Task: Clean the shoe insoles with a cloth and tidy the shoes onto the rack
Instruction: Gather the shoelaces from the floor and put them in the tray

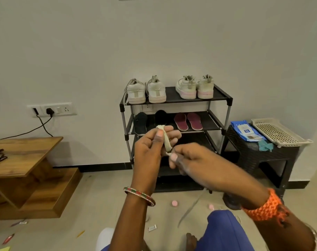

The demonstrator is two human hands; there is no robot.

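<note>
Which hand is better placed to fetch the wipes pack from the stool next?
Probably the right hand: the wipes pack lies on the dark stool to the right of the rack. The left hand sits farther away, gripping the cloth strip.

Both forearms reach forward, hands raised close together. The left hand point(152, 142) pinches with thumb against curled fingers. The right hand point(186, 158) (slightly blurred) pinches just below it.

A white wall point(154, 42) stood behind; beige floor point(92, 205) lay littered. Wooden shelf point(23, 156) stood left, dark stool point(259, 156) right.
</note>
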